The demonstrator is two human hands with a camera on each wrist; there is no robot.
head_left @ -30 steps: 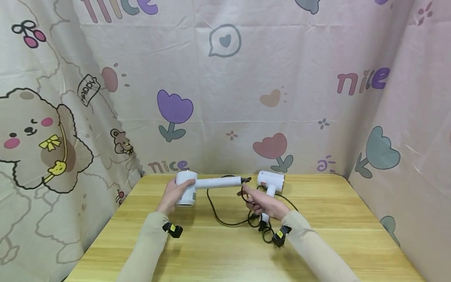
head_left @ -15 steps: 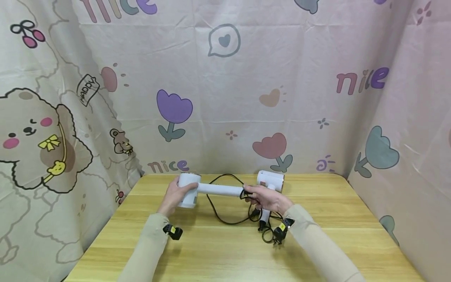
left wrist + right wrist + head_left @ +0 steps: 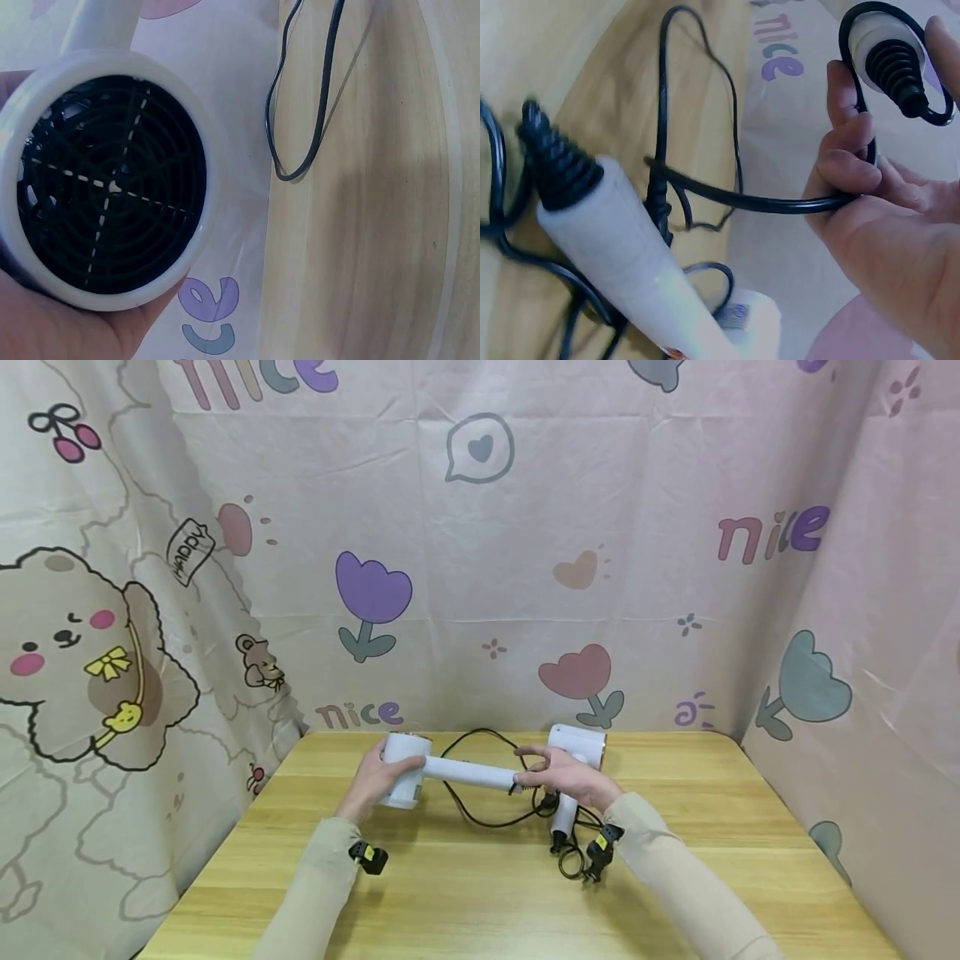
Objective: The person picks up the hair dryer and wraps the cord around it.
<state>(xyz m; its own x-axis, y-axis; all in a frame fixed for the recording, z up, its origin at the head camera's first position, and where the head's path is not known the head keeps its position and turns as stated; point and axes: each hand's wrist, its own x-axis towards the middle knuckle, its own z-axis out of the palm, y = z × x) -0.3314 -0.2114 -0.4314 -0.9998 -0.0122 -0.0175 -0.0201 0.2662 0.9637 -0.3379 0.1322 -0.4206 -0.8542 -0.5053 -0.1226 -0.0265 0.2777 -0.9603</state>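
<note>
Well inside the table's (image 3: 480,893) side edges, left hand (image 3: 370,783) grips a hair dryer (image 3: 465,773), right hand (image 3: 572,777) a black cord (image 3: 776,202).

A person is stretching both arms forward, the left sleeve (image 3: 307,889) and the right sleeve (image 3: 686,885) slanting inward from the bottom edge of the head view and ending at the wrists. The left hand (image 3: 371,782) is gripping firmly, its thumb (image 3: 407,763) pointing across toward the opposite hand. At nearly the same height, and well apart from it, the right hand (image 3: 568,774) is reaching inward, two of its digits spreading visibly apart at the tips while other fingers (image 3: 847,171) are curling toward the palm in the right wrist view.
</note>
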